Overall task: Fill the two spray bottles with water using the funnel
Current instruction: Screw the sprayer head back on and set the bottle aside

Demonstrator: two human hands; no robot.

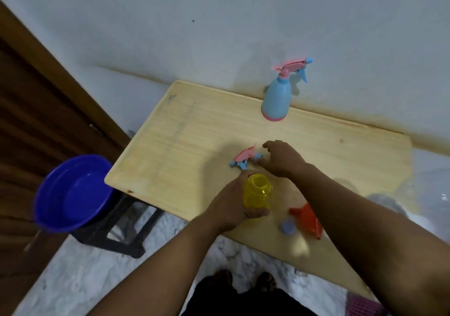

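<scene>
Yellow bottle (257,191) (uncapped), left hand (231,206) gripping

A pale wooden table (194,130) stands against a white wall (219,23), marble-patterned floor (80,274) below.

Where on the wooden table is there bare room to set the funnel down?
Bare: the left half of the pale wooden table, from the blue spray bottle to the left edge, and the far right beyond the right hand. Crowded: the near middle, with the yellow bottle, the loose pink-and-blue spray head, the orange funnel and a small blue cap.
</scene>
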